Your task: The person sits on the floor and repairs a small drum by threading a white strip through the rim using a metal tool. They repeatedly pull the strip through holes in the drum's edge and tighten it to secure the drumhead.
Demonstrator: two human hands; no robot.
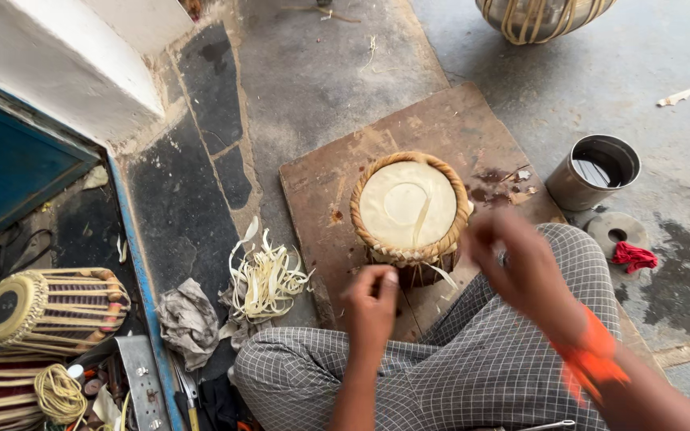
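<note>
A small drum (409,209) with a pale skin head and a braided straw-coloured rim stands upright on a brown wooden board (337,183). A thin pale strap runs across the head and hangs over the near rim. My left hand (373,303) is closed just in front of the drum, pinching that strap near its lower end. Blurred with motion, my right hand (521,267) is to the right of the drum; a small shiny thing shows between its fingers, too blurred to name. An orange thread band wraps that wrist. My checked-cloth knees lie below.
A heap of pale strap cuttings (269,279) and a grey rag (188,319) lie left of the board. A metal tin (592,172) with liquid, a metal disc and a red cloth (634,255) sit to the right. Finished drums (53,307) and tools lie at bottom left, with another drum (541,16) at the top.
</note>
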